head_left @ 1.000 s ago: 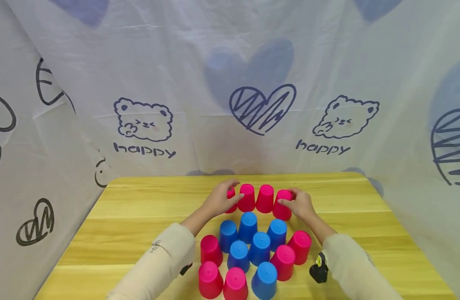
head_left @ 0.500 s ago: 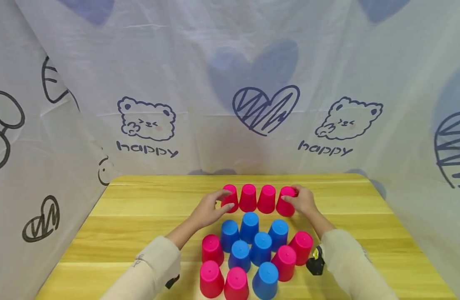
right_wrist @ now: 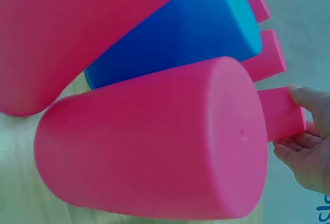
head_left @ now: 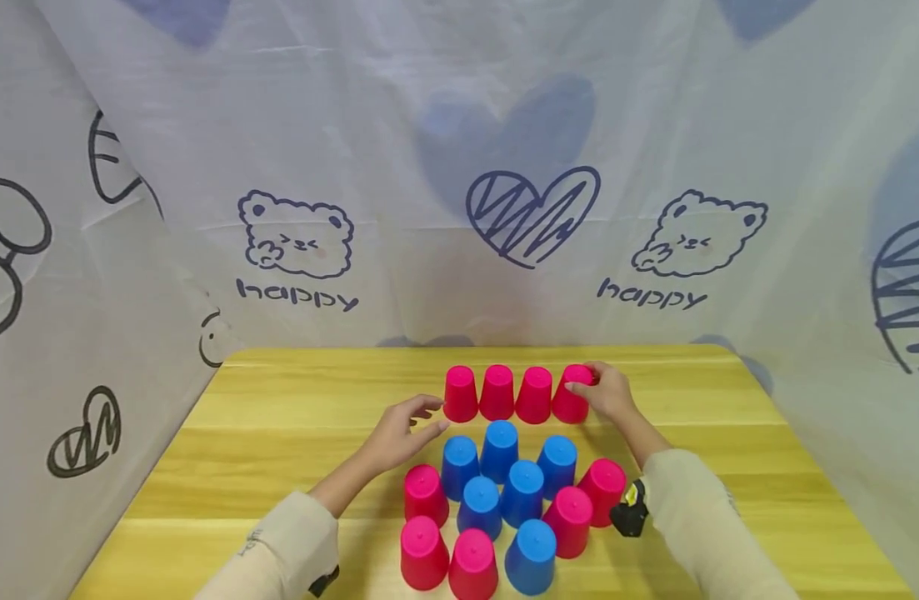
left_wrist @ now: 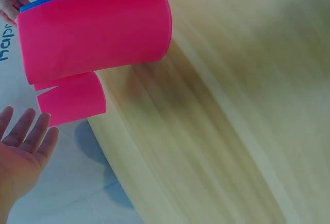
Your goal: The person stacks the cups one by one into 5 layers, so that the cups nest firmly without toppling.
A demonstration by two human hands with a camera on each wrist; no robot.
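Left hand (head_left: 399, 429) had backed off the left-end pink cup (head_left: 460, 395), fingers loosely extended with a wide gap to the thumb, tips just beside it, contact unclear. Right hand (head_left: 612, 395) kept its thumb-and-finger grip on the right-end pink cup (head_left: 569, 407), which had shifted back level with its neighbours on the table (head_left: 294, 400), beyond the blue cups (head_left: 500, 450). Far row (head_left: 498, 397) of four now looked about straight, one end released.

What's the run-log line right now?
left hand: empty, near leftmost back pink cup; right hand: holding rightmost back pink cup; blue cups: inverted
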